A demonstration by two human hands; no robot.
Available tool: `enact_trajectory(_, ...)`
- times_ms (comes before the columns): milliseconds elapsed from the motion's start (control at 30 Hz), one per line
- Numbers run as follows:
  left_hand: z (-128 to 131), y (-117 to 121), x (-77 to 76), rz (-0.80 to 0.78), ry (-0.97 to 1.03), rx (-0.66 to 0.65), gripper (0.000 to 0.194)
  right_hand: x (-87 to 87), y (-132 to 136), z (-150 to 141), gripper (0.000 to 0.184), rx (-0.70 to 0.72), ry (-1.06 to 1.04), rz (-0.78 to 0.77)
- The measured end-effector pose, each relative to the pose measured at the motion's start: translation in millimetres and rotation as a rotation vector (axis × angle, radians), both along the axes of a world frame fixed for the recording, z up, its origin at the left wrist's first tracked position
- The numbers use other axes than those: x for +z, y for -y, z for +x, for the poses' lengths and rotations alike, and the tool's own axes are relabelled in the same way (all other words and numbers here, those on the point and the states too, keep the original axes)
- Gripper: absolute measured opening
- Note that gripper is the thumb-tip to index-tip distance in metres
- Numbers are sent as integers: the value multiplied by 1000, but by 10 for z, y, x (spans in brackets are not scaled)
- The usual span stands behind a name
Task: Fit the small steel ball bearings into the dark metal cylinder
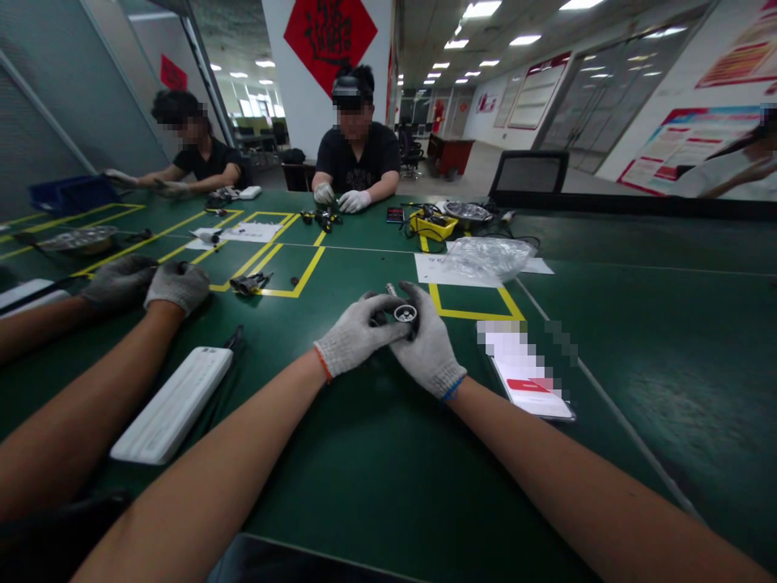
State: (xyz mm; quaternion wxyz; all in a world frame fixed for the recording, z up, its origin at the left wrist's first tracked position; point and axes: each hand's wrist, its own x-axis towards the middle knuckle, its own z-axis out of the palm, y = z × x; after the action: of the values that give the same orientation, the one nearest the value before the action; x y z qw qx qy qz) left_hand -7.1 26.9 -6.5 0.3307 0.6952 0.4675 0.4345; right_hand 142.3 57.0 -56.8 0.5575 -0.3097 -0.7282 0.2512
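Over the green table (376,453), both my hands, in pale knitted work gloves, close around one small round part (405,313). The part has a silvery rim, a dark inside with lighter spots, and what looks like a dark body. My left hand (358,334) pinches it from the left, its thumb laid across the lower edge. Curled around its right and far sides is my right hand (430,344). A short metal piece (390,289) sticks up between the fingers; whether it joins the round part, I cannot tell. The fingers hide most of the body.
Right of my hands lies a phone (534,385). Beyond are a clear plastic bag (489,257) on paper and a yellow tray (432,225) with cables. A white power strip (176,405) lies left, beside a neighbour's gloved hands (177,285). Other people sit across the table.
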Motion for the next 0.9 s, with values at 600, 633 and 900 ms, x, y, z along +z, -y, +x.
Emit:
enact_trajectory(600, -755, -344, -298, 28, -616, 550, 31, -144, -183, 21, 51, -157, -100, -197)
enact_trajectory(633, -749, -352, -306, 23, -637, 552, 33, -142, -187, 19, 51, -184, -89, -199)
enact_trajectory(900, -697, -437, -279, -33, -788, 609, 42, -23, -161, 3, 50, -352, 26, -287)
